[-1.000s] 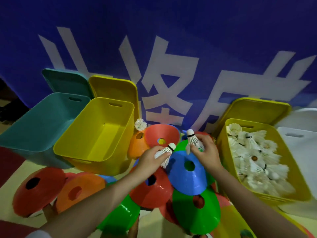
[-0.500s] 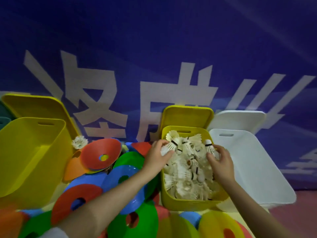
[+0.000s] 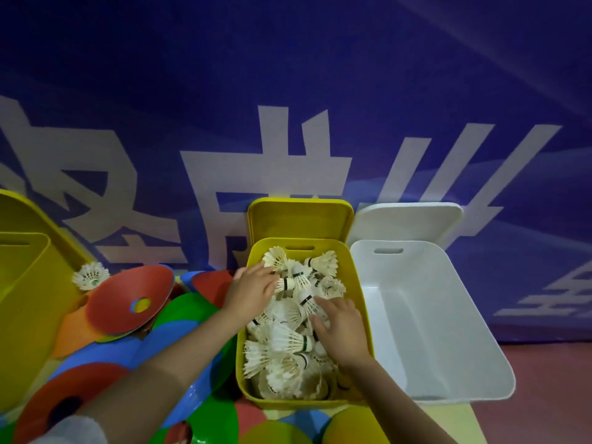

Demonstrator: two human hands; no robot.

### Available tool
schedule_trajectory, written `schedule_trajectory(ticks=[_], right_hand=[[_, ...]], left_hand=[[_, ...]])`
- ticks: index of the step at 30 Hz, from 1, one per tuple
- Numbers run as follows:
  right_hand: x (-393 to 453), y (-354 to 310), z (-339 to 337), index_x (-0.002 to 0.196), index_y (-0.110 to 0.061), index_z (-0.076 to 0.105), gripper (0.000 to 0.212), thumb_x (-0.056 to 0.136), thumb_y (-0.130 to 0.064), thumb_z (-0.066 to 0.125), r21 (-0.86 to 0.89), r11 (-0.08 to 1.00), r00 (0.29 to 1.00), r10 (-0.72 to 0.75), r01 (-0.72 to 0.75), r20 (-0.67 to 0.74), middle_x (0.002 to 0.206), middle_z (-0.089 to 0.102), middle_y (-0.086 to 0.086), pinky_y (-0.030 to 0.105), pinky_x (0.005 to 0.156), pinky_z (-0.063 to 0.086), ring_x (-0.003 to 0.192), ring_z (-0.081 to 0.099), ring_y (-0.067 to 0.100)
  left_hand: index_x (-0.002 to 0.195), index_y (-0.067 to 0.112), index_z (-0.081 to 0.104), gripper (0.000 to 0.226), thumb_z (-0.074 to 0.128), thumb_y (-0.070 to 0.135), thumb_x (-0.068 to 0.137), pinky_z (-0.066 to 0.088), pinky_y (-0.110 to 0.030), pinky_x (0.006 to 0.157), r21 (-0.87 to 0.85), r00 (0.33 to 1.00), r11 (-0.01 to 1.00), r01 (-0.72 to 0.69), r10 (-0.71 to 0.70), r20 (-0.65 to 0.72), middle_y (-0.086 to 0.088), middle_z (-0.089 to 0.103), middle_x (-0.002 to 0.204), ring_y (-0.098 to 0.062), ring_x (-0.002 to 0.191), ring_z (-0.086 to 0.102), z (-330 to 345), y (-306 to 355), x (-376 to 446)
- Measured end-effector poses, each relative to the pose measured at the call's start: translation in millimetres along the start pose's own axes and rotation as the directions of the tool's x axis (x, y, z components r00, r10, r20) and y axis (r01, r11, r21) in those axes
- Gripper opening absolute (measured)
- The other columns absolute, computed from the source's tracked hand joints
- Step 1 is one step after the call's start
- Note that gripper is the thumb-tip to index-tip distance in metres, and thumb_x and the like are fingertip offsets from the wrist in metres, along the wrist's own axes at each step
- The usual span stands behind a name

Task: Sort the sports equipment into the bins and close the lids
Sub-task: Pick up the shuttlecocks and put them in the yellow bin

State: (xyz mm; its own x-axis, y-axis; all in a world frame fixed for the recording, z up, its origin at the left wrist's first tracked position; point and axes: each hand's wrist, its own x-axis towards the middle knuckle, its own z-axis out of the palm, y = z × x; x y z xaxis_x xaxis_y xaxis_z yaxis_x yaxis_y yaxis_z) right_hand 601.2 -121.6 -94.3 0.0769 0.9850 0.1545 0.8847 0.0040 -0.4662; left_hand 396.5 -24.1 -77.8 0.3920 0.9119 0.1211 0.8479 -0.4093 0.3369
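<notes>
i've got my left hand and right hand flat, fingers loose, on the shuttlecocks heaped in the middle yellow bin, and next i reckon i fetch that stray shuttlecock far left.

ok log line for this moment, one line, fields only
left hand open on shuttlecocks | right hand open on shuttlecocks | yellow bin lid off | white bin empty | stray shuttlecock unsorted
</notes>
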Motion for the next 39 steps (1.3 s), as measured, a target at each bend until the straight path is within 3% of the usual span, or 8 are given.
schedule_trajectory(ticks=[7, 11, 14, 21, 28, 33, 36, 39], right_hand=[[10, -11, -5, 0.134, -0.034, 0.051, 0.046, 0.092, -0.051, 0.044, -0.236, 0.971, 0.988, 0.077, -0.043, 0.137, 0.12, 0.053, 0.002, 0.034, 0.089, 0.039, 0.117, 0.04, 0.023], [9, -26, -16, 0.141, -0.032, 0.039, 0.056, 0.093, -0.059, 0.027, -0.35, 0.936, 0.98, 0.105, -0.04, 0.169, 0.138, 0.043, 0.004, 0.041, 0.101, 0.033, 0.13, 0.031, 0.025], [4, -38, -27, 0.144, -0.026, 0.037, 0.078, 0.084, -0.067, 0.007, -0.361, 0.931, 0.995, 0.079, -0.054, 0.055, 0.14, 0.044, 0.003, 0.041, 0.106, 0.031, 0.131, 0.033, 0.024], [12, -123, -12, 0.119, -0.017, 0.063, 0.048, 0.09, -0.048, 0.04, 0.163, 0.986, 0.989, -0.001, 0.026, -0.147, 0.113, 0.062, 0.002, 0.032, 0.09, 0.043, 0.111, 0.053, 0.019], [35, -254, 101, 0.109, -0.016, 0.068, 0.034, 0.084, -0.031, 0.051, 0.31, 0.938, 0.982, -0.181, 0.157, 0.05, 0.104, 0.067, 0.002, 0.025, 0.089, 0.045, 0.096, 0.06, 0.015], [50, -337, 195, 0.116, -0.011, 0.064, 0.034, 0.085, -0.025, 0.057, 0.346, 0.937, 0.951, -0.148, 0.048, 0.27, 0.11, 0.065, 0.009, 0.031, 0.092, 0.045, 0.101, 0.061, 0.024], [68, -376, 231, 0.127, -0.011, 0.056, 0.04, 0.089, -0.02, 0.059, 0.292, 0.955, 0.928, -0.16, 0.059, 0.335, 0.124, 0.06, 0.011, 0.033, 0.099, 0.04, 0.116, 0.055, 0.027], [93, -406, 256, 0.134, -0.013, 0.049, 0.049, 0.087, -0.023, 0.059, 0.249, 0.964, 0.924, -0.177, 0.093, 0.338, 0.133, 0.053, 0.01, 0.033, 0.101, 0.036, 0.124, 0.048, 0.027]], left_hand=[[0.14, 0.035, 0.043, 0.043, 0.024, 0.041, 0.102, 0.009, -0.043, 0.115, 0.303, 0.968, 0.943, -0.142, 0.069, 0.239, 0.0, 0.024, 0.157, -0.018, 0.146, 0.01, -5, 5, 0], [0.144, 0.031, 0.037, 0.043, 0.035, 0.031, 0.101, 0.011, -0.04, 0.116, 0.024, 0.983, 0.994, -0.102, 0.097, 0.153, 0.001, 0.025, 0.155, -0.018, 0.145, 0.015, -15, -4, -7], [0.143, 0.025, 0.04, 0.043, 0.041, 0.028, 0.1, 0.02, -0.041, 0.114, -0.195, 1.0, 0.981, -0.021, 0.025, 0.017, -0.002, 0.03, 0.153, -0.02, 0.142, 0.02, -26, -16, -18], [0.136, 0.017, 0.05, 0.043, 0.051, 0.022, 0.094, 0.028, -0.04, 0.11, -0.344, 0.986, 0.936, 0.069, -0.116, -0.117, -0.013, 0.044, 0.141, -0.03, 0.132, 0.037, -66, -97, -70], [0.113, 0.014, 0.067, 0.048, 0.04, 0.034, 0.079, 0.04, -0.034, 0.097, -0.215, 0.926, 0.971, 0.106, -0.175, -0.334, -0.008, 0.06, 0.118, -0.027, 0.109, 0.054, -159, -235, -134], [0.132, 0.008, 0.053, 0.044, 0.056, 0.021, 0.09, 0.034, -0.04, 0.104, -0.204, 0.832, 0.85, 0.486, -0.522, -0.19, -0.02, 0.054, 0.129, -0.037, 0.121, 0.047, -172, -334, -166], [0.141, 0.01, 0.042, 0.048, 0.051, 0.025, 0.096, 0.036, -0.036, 0.103, -0.34, 0.803, 0.764, 0.548, -0.595, -0.044, -0.019, 0.049, 0.135, -0.032, 0.125, 0.047, -168, -370, -181], [0.144, 0.018, 0.039, 0.046, 0.047, 0.027, 0.099, 0.041, -0.032, 0.1, -0.432, 0.849, 0.758, 0.489, -0.527, 0.036, -0.01, 0.05, 0.138, -0.023, 0.123, 0.051, -160, -382, -185]])
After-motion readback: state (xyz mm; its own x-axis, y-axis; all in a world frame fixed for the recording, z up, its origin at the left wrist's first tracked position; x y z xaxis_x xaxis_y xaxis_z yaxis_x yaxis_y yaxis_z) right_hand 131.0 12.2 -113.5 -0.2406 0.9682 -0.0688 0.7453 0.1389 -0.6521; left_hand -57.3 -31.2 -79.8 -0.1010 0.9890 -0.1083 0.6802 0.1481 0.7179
